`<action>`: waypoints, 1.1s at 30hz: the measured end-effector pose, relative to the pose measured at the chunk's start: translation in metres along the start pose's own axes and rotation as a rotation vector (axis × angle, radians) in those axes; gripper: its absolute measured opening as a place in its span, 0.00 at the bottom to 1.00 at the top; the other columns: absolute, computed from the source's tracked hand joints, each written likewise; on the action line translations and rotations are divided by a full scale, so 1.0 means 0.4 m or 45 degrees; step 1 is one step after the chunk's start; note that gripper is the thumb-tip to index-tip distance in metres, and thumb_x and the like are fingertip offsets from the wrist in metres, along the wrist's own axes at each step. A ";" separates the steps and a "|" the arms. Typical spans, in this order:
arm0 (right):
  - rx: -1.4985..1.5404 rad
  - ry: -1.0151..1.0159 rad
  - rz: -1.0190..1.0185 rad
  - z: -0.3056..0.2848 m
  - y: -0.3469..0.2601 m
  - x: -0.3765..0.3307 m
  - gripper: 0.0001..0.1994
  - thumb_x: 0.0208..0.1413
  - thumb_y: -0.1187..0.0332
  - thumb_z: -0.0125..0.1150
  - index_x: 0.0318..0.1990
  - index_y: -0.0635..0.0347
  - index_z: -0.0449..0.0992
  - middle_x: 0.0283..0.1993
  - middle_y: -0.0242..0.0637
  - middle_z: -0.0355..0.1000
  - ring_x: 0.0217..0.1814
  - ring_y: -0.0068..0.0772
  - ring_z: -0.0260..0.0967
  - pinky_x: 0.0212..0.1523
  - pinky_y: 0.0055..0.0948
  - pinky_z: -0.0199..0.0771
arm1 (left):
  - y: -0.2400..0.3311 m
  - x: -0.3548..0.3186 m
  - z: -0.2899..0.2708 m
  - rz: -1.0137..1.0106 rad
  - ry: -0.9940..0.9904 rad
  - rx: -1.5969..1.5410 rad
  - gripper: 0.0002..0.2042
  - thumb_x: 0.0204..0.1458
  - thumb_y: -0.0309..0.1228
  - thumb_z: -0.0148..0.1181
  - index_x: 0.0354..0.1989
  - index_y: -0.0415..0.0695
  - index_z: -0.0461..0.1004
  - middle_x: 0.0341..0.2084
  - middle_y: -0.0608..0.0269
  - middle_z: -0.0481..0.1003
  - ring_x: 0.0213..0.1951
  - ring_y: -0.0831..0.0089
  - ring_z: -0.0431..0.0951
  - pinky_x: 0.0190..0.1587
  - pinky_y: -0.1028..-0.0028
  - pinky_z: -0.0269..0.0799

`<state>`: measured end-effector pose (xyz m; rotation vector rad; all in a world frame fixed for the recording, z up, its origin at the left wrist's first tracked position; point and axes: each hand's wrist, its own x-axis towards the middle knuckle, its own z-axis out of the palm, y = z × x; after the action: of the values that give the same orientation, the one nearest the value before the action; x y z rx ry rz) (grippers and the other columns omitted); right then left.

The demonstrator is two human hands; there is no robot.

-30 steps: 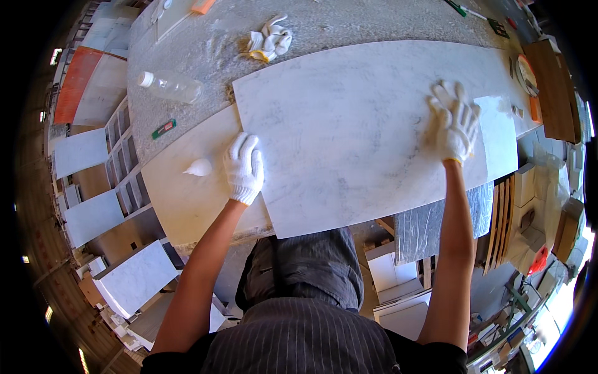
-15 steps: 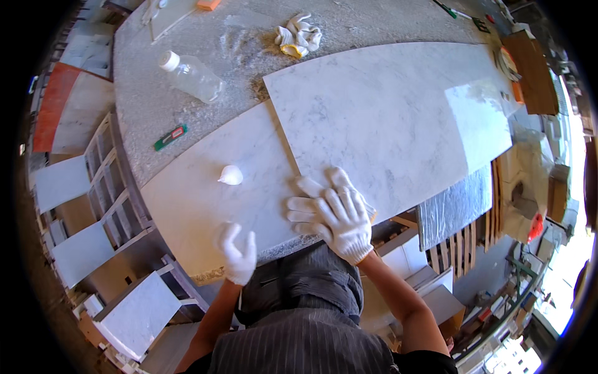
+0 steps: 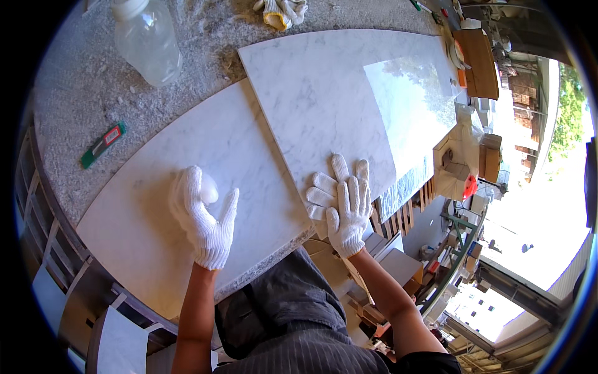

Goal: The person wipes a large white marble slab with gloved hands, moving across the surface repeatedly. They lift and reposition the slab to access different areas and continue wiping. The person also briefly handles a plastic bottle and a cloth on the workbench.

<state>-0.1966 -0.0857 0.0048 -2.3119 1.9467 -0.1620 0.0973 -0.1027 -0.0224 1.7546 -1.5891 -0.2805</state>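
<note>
Two pale marble slabs lie overlapped on the worktable, the lower slab [image 3: 149,143] partly under the upper slab [image 3: 311,81]. My left hand [image 3: 208,224], in a white knitted glove, reaches over the lower slab with thumb and fingers apart. Its blurred fingers are beside a small rounded white object [image 3: 209,189], whose kind I cannot make out. Fingers extended, my gloved right hand [image 3: 350,218] lies flat on a loose white glove [image 3: 322,190] at the near edge of the upper slab. Part of that loose glove is hidden beneath the hand.
A translucent plastic bottle [image 3: 149,47] with a white cap and a green utility knife [image 3: 103,144] lie on the dusty tabletop. More white gloves [image 3: 283,12] are beyond the upper slab. A cardboard box [image 3: 479,65] stands at the right, and wooden slats [image 3: 402,215] are below.
My left hand has moved forward to the small white object, which stays on the lower slab. My right hand remains on the loose glove. The view has shifted.
</note>
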 end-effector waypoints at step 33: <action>-0.079 0.115 0.066 0.030 0.118 0.623 0.31 0.67 0.58 0.42 0.75 0.55 0.53 0.78 0.50 0.50 0.82 0.56 0.40 0.77 0.50 0.44 | -0.128 -0.062 -0.099 -0.240 0.199 -0.145 0.23 0.51 0.11 0.65 0.57 0.34 0.70 0.57 0.44 0.73 0.58 0.52 0.74 0.62 0.56 0.72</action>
<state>-0.1985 -0.3389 -0.0127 -2.3283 2.0810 -0.2081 0.1553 -0.0673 -0.0350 1.7940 -1.2757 -0.3105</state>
